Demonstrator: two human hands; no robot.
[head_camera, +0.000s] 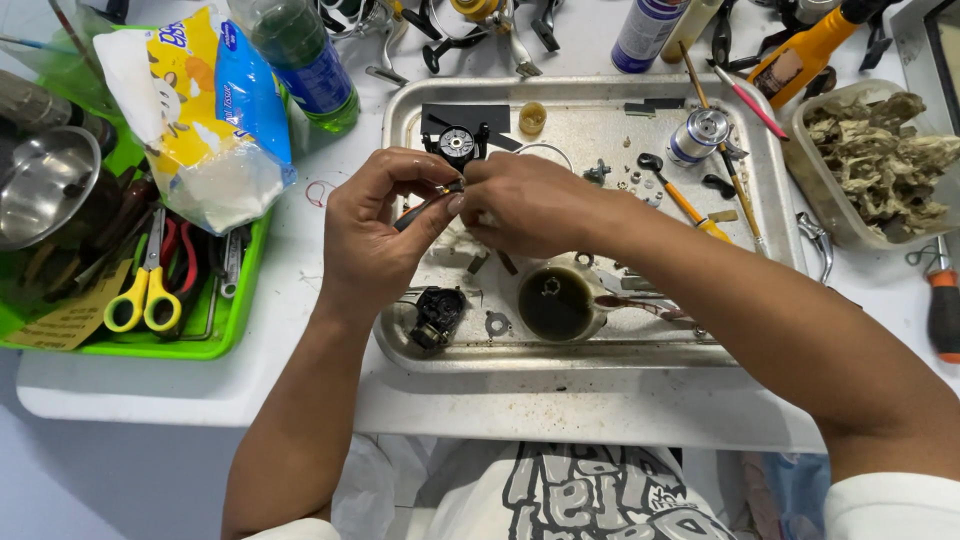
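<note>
I've got both hands over the metal tray (400, 110) on the white worktop (320, 250). My left hand (375, 235) pinches a thin dark tool (425, 205) between thumb and fingers, tip toward my right hand (530, 205), whose fingers are pressed together around a small part I can't make out. Just beyond sits a black round reel piece (457, 143); nearer me, a cup of dark liquid (555, 303).

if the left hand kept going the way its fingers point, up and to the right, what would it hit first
Most likely the right hand, which its fingertips already meet. Past that sits the small black round reel part on the metal tray, though depth is hard to judge.
</note>
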